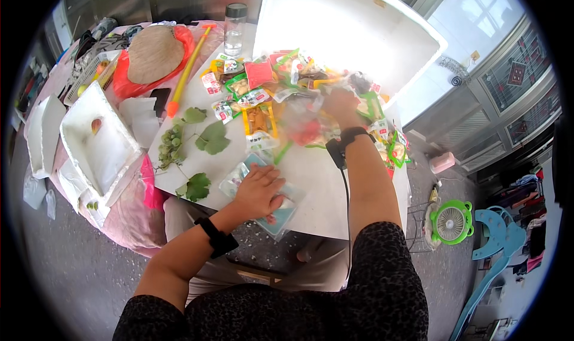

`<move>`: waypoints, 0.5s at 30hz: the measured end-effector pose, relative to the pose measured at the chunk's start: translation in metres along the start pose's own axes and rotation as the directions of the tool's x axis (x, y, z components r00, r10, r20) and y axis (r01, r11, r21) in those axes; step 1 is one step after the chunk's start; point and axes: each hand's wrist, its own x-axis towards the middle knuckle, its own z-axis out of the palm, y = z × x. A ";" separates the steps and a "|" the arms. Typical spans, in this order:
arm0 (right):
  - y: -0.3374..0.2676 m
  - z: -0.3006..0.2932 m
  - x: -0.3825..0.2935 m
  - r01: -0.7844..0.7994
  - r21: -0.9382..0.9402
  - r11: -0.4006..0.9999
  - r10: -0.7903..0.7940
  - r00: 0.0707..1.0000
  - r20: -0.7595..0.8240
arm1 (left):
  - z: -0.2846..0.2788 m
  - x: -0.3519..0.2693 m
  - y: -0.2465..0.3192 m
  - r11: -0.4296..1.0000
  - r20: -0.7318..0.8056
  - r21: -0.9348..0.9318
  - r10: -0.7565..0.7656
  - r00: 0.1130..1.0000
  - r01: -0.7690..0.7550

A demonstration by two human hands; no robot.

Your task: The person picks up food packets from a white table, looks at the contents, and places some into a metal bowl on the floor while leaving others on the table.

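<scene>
My left hand (260, 191) rests palm down, fingers slightly apart, on a clear and pale-blue plastic bag (284, 217) that overhangs the table's front edge. Motion blurs my right hand (343, 105), which reaches into a heap of sealed snack packets at the back of the table; whether it grips one cannot be told. A blurred red packet (307, 132) lies below and left of it. Among the heap are a yellow-edged packet of brown food (259, 120), a red packet (258, 73) and a green-edged packet (237, 86). More packets (397, 149) lie at the right edge.
A large white foam box (417, 31) stands behind the heap, beside a clear bottle (235, 31). Green grapes (170, 146) with leaves, a yellow stick (190, 72) and a small foam box (101, 139) are leftward. A cable runs along my right arm. A green fan (450, 222) stands right.
</scene>
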 end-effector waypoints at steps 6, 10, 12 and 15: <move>0.015 0.026 0.020 0.089 -0.100 0.991 -0.101 0.988 -0.115 | 0.003 0.000 0.001 1.000 -0.008 -0.008 0.015 1.000 -0.015; 0.019 -0.003 0.015 0.104 -0.072 0.992 -0.118 0.964 -0.236 | 0.006 0.001 0.000 1.000 -0.025 -0.023 0.005 1.000 -0.005; 0.027 -0.016 0.010 0.152 -0.178 0.972 -0.213 0.889 -0.405 | 0.007 0.001 -0.001 1.000 -0.050 -0.015 0.023 0.999 -0.024; 0.052 -0.025 0.005 0.238 -0.056 0.970 -0.222 0.764 -0.606 | 0.006 0.003 -0.001 0.999 -0.022 0.001 0.034 0.999 -0.034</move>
